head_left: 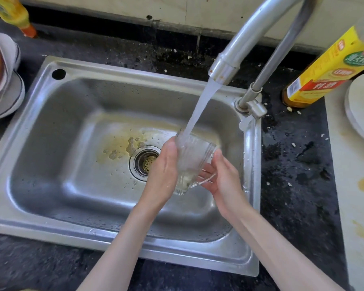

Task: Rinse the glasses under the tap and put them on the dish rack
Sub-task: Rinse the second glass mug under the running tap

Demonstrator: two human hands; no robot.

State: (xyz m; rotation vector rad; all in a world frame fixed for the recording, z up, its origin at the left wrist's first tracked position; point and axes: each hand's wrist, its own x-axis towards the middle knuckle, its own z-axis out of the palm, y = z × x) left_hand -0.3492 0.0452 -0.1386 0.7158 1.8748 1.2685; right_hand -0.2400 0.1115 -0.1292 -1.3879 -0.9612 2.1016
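Note:
A clear ribbed glass [192, 158] with a handle tilts over the steel sink [57, 127], its mouth up under the stream of water [200, 110] running from the curved tap [229, 61]. My left hand [164, 173] grips the glass's left side, thumb near the rim. My right hand [221, 181] holds it from the right, fingers curled round the handle. Both hands sit just right of the drain [144, 162]. No dish rack is in view.
Stacked white plates and bowls [2, 80] stand left of the sink. A yellow-labelled bottle [324, 68] and a white plate [361, 106] stand at the right on the dark wet counter [292, 164]. An orange-capped bottle [19, 17] stands at the back left. Yellowish residue lies near the drain.

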